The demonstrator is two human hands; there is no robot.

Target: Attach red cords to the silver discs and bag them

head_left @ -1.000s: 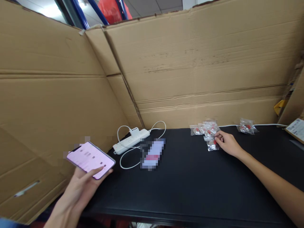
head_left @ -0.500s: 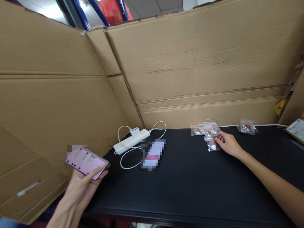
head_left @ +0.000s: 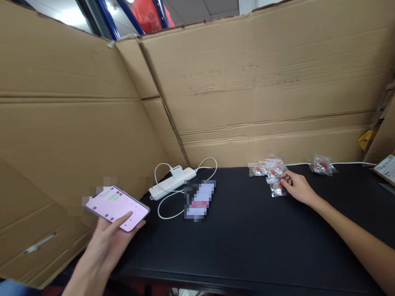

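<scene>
Currently, cardboard walls are enclosing a black table at the rear and left. The left hand is grasping a lit phone beyond the table's near-left corner, with the thumb lying on the screen. The right hand is resting at the table's rear, fingers curling onto a small clear packet. It cannot be told whether they are gripping or only pressing it.

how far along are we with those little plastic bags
Early, it seems. Done: nothing clearly sorted, though a lone bag lies apart by the cardboard wall. In hand: the right hand touches the front bag, which lies flat on the table; the left hand holds a lit phone. Left: the pile behind lies untouched.
</scene>
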